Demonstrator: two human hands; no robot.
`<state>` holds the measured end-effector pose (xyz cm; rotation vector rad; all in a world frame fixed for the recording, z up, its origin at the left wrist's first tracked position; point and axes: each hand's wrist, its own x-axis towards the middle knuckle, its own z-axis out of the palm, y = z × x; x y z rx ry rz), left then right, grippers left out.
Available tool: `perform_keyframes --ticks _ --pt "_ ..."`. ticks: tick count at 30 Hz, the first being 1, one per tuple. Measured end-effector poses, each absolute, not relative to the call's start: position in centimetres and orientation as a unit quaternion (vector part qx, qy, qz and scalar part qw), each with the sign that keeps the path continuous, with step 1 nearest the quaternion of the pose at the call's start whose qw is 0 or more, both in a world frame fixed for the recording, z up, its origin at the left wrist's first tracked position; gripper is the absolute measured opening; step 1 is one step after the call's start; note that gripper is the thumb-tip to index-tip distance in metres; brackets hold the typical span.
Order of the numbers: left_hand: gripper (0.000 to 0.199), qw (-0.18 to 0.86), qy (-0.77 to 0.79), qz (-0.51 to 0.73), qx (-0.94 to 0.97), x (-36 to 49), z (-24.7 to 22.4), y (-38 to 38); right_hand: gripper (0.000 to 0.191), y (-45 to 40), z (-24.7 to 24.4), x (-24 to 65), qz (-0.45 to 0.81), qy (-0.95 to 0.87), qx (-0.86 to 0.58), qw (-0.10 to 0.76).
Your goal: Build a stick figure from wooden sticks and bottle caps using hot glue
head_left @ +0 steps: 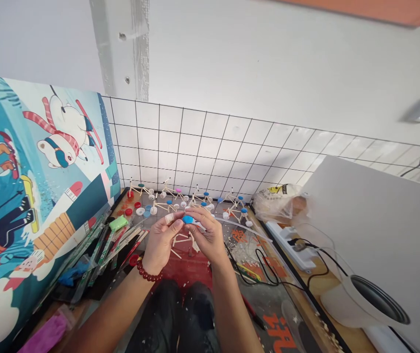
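Observation:
A small blue piece (187, 219) is pinched between the fingertips of both hands, at the middle of the view. My left hand (164, 240) comes from the left, with a light wrap on one finger and a red bead bracelet on the wrist. My right hand (207, 234) holds the piece from the other side. Just beneath the hands lie thin wooden sticks (181, 240) on the red part of the table. Behind them stand several small stick structures (160, 202) with coloured caps and blobs.
Long strips and sticks (99, 255) and a green packet (118, 223) lie left. A purple bag (48, 333) is at lower left. On the right are a power strip (294, 247), black cables, a plastic bag (278, 201) and a white container (357, 304).

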<state>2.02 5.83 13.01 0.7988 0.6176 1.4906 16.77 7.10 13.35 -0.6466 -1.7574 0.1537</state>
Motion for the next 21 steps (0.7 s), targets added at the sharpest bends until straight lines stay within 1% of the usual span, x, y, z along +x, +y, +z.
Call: perform_keyframes --ticks 5,9,12,16,21 --pt "0.026 0.516 0.262 0.67 0.465 1.57 12.22 6.12 0.024 7.06 13.38 16.96 0.064 -0.762 -0.272 0.584" --pt "0.019 0.464 0.266 0.678 0.505 1.23 11.97 6.3 0.028 7.02 13.21 17.04 0.066 -0.767 -0.275 0.576" --pt "0.019 0.451 0.275 0.681 0.507 1.04 11.89 6.43 0.032 6.95 13.23 17.14 0.07 -0.765 -0.277 0.577" --pt "0.023 0.464 0.295 0.675 0.492 0.98 12.0 6.38 0.025 6.86 13.42 17.26 0.077 -0.765 -0.268 0.58" --pt "0.015 0.457 0.3 0.682 0.485 1.17 12.3 6.01 0.023 6.72 13.63 17.19 0.075 -0.766 -0.271 0.579"
